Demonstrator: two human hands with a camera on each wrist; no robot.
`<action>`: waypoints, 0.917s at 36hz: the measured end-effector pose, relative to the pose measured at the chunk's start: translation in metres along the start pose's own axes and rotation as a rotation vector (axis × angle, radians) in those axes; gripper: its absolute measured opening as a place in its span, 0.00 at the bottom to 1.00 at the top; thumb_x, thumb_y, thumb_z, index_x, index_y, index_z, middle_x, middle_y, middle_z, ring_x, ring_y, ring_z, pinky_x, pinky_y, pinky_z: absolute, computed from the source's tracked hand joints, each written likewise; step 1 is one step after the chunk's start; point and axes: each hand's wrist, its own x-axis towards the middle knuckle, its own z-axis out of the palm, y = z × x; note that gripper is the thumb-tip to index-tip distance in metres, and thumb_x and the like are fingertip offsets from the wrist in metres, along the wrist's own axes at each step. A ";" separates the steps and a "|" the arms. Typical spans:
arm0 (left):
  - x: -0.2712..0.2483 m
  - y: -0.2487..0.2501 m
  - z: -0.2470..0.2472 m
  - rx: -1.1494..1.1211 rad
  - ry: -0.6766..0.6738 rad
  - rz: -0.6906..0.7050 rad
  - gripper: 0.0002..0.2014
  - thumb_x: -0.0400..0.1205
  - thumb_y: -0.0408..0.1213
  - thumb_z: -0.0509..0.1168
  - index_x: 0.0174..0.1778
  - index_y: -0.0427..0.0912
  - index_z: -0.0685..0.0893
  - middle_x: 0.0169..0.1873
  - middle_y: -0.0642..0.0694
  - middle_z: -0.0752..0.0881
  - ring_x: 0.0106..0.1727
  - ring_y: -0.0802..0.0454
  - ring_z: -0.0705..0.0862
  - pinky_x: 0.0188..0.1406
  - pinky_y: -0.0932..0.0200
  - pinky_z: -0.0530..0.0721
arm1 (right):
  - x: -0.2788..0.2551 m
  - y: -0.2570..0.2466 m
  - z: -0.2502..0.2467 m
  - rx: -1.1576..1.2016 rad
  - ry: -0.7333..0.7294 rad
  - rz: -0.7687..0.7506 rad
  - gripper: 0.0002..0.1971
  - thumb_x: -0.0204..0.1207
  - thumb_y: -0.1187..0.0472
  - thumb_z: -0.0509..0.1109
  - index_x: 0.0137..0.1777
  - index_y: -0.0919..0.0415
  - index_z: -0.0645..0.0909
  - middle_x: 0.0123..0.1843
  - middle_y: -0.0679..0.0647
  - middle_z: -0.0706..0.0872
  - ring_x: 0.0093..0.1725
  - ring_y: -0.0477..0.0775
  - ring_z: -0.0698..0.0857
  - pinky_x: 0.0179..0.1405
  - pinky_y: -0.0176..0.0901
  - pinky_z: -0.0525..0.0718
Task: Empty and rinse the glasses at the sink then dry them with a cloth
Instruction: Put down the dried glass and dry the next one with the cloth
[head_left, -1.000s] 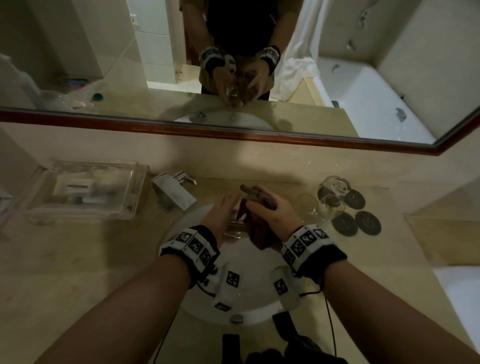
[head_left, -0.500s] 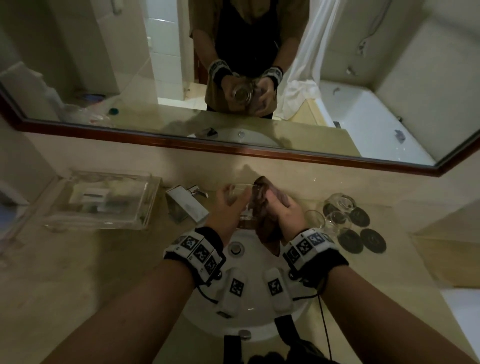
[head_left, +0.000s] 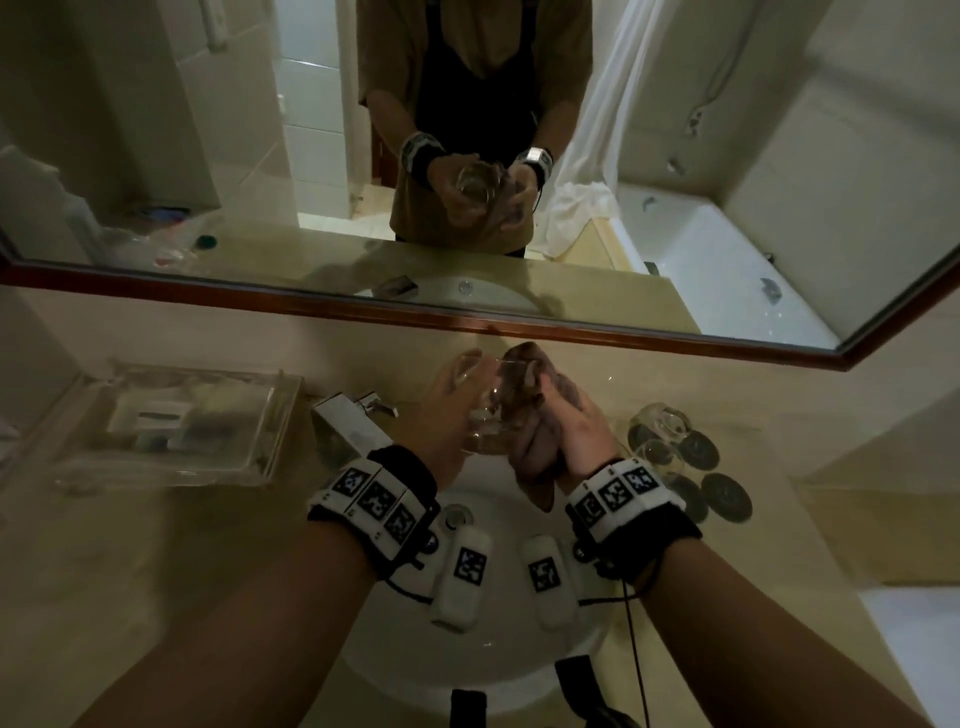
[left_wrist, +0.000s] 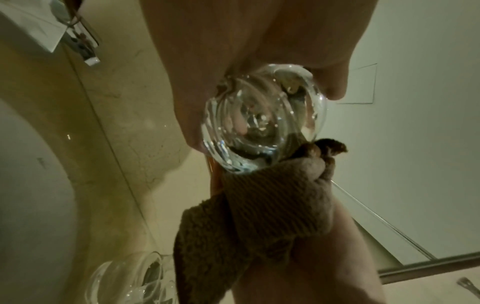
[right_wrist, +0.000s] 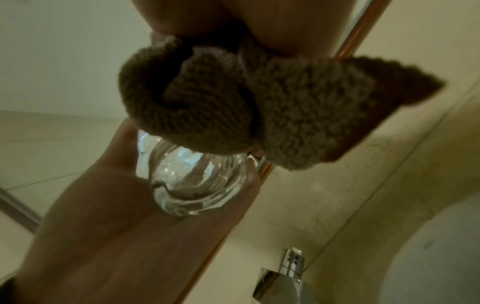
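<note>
My left hand (head_left: 441, 410) grips a clear round glass (head_left: 485, 410) above the white sink (head_left: 498, 670); its thick base (left_wrist: 259, 121) faces the left wrist camera. My right hand (head_left: 571, 431) holds a bunched brown cloth (head_left: 535, 447) and presses it against the glass's side and mouth. In the right wrist view the cloth (right_wrist: 259, 102) covers the top of the glass (right_wrist: 197, 181), which lies in my left palm (right_wrist: 124, 216). Two more clear glasses (head_left: 660, 431) stand on the counter to the right, beside dark round coasters (head_left: 724, 496).
A chrome tap (head_left: 348, 426) stands left of the sink. A clear plastic tray (head_left: 176, 421) with small items lies on the beige counter at the left. A framed mirror (head_left: 519, 317) runs along the wall just behind my hands.
Both hands have lifted the glass and cloth up and away from the basin toward the mirror. The glass is now held higher, with the cloth still against it.
</note>
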 end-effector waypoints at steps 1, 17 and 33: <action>0.000 0.001 0.003 0.008 0.005 -0.013 0.37 0.69 0.62 0.75 0.70 0.46 0.75 0.60 0.35 0.85 0.51 0.41 0.87 0.40 0.48 0.85 | 0.001 0.000 -0.001 0.022 0.002 0.021 0.19 0.74 0.55 0.73 0.62 0.63 0.83 0.59 0.68 0.87 0.62 0.68 0.85 0.70 0.66 0.77; 0.012 -0.002 0.015 0.067 0.013 -0.037 0.25 0.81 0.51 0.69 0.71 0.44 0.75 0.55 0.37 0.86 0.42 0.49 0.90 0.34 0.56 0.86 | 0.012 0.016 -0.015 -0.102 0.000 -0.151 0.14 0.72 0.55 0.73 0.59 0.49 0.85 0.60 0.56 0.89 0.62 0.56 0.86 0.64 0.49 0.81; 0.020 0.005 0.017 0.352 0.190 0.031 0.23 0.83 0.57 0.62 0.70 0.53 0.66 0.58 0.45 0.81 0.58 0.48 0.83 0.63 0.43 0.82 | 0.017 0.018 -0.007 -0.113 0.077 -0.119 0.16 0.77 0.65 0.72 0.64 0.55 0.83 0.56 0.47 0.90 0.58 0.45 0.87 0.58 0.38 0.84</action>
